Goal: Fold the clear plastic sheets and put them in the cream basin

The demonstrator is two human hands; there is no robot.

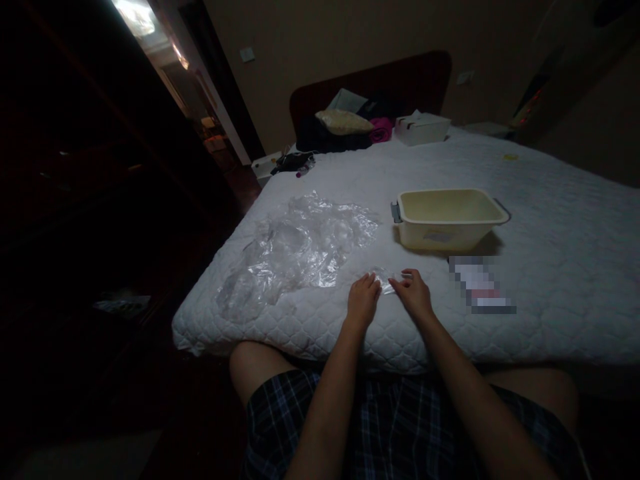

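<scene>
A small piece of clear plastic (387,283) lies on the white quilted bed between my two hands. My left hand (365,298) rests at its left edge, fingers together and pressed on it. On the other side my right hand (413,291) pinches the plastic between thumb and forefinger, the other fingers raised. To the left spreads a large heap of crumpled clear plastic bags (305,243). A cream plastic tub (445,233) with grey handles stands beyond my right hand; no contents show in it.
Right of my hands lies a blurred-out flat object (480,287). Near the headboard (425,77) are a pillow (344,122), dark cloths, a magenta roll (381,130) and a white box (423,129). The mattress's front edge (395,357) is close to my lap.
</scene>
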